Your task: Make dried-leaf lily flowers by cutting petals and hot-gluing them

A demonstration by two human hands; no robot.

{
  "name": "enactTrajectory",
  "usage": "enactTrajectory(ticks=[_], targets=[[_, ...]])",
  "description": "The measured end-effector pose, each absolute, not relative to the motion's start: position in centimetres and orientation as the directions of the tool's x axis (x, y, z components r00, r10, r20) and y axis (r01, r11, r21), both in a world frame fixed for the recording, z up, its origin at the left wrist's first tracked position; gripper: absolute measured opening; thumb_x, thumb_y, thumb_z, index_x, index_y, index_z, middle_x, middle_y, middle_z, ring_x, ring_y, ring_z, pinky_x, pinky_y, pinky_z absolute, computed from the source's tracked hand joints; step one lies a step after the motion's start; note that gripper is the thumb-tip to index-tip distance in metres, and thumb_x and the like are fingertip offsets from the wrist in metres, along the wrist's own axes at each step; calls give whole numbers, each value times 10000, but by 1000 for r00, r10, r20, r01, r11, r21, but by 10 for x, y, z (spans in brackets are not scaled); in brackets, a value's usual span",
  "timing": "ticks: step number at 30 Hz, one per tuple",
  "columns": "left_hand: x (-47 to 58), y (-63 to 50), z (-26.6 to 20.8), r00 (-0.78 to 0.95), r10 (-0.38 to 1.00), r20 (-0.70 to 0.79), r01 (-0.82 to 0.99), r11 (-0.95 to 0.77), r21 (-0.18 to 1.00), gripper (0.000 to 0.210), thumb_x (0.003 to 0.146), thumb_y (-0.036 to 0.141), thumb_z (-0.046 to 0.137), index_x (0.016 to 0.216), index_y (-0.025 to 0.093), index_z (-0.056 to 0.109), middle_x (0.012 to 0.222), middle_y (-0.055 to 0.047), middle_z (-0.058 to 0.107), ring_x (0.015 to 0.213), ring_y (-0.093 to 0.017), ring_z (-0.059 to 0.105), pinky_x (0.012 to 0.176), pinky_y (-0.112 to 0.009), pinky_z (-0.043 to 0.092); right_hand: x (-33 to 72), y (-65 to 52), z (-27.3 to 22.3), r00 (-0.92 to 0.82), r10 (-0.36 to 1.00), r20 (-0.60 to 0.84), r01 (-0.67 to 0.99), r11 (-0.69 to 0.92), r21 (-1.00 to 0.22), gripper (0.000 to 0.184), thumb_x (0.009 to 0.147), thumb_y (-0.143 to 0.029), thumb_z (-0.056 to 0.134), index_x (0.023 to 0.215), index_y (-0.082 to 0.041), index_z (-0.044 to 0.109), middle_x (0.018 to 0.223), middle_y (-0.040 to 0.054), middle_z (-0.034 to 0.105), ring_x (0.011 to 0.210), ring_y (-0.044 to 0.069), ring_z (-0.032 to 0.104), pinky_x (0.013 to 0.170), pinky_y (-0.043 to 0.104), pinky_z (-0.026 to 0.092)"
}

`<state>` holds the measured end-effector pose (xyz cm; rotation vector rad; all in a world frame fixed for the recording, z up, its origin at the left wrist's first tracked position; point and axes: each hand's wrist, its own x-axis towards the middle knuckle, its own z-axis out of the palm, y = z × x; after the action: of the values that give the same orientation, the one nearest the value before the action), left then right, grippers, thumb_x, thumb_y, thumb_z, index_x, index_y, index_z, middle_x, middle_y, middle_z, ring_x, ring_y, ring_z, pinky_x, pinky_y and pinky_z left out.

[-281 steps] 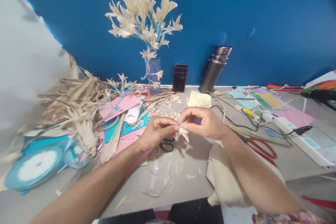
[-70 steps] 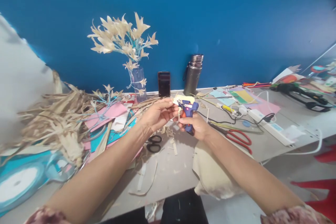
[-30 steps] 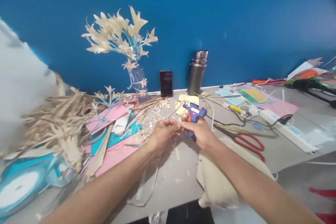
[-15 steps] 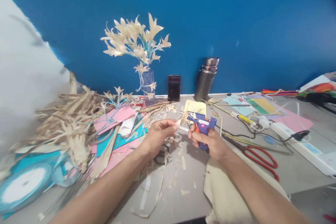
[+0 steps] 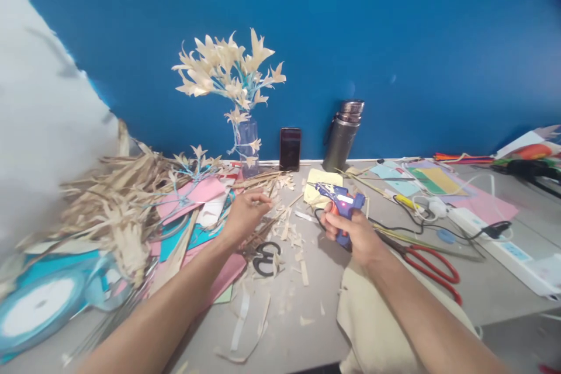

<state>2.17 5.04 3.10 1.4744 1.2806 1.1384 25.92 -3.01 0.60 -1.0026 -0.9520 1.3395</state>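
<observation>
My right hand (image 5: 357, 231) is wrapped round a blue hot glue gun (image 5: 349, 203) with an orange trigger. Its nozzle points left over a yellow paper pad (image 5: 324, 178), and a red light glows on its side. My left hand (image 5: 245, 219) hovers over scattered husk scraps (image 5: 289, 228), its fingers curled and pressed together. Whatever is in those fingertips, if anything, is too small to make out. Black-handled scissors (image 5: 266, 259) lie below that hand. Left of it is pink paper (image 5: 193, 198) with blue-stemmed husk flowers (image 5: 198, 165) on top.
A clear vase (image 5: 249, 140) of pale husk flowers, a phone (image 5: 290, 149) and a tilted flask (image 5: 344, 134) line the wall. Dried husks (image 5: 127, 187) and a ribbon roll (image 5: 39, 310) fill the left. Red-handled shears (image 5: 432, 263), cables and a power strip (image 5: 504, 248) lie right.
My left hand has drawn away leftward from the glue gun's nozzle, where it pinched a pale husk piece. The black scissors are uncovered. My right hand still holds the gun in nearly the same place.
</observation>
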Motion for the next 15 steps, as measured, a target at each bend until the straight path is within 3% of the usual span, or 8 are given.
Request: enactTrajectory(ticks=[2,7,15], targets=[[24,47,29,48,990,136,227,-143,963,82,601,164,774,558,188,708,845,-56,739,830,-217,648,738,-294,467,260,-33,8,-11,1000,14,-281,10,-960,284,718,-385,808,860,-217,629,736,13,631,547,124,465,537,286,389],[35,33,30,197,980,-24,-28,30,999,107,680,251,731,647,159,688,605,-14,659,564,-117,550,619,-249,450,257,-42,11,-90,993,71,-70,65,-995,336,740,-501,774,830,-204,647,745,44,647,536,141,478,562,324,401],[42,25,26,256,965,-49,-111,79,991,176,692,321,776,713,151,733,627,-17,669,571,-105,553,630,-244,453,256,-44,6,-204,977,59,65,74,-995,441,788,-627,687,851,-195,632,709,32,598,536,128,452,520,287,339]])
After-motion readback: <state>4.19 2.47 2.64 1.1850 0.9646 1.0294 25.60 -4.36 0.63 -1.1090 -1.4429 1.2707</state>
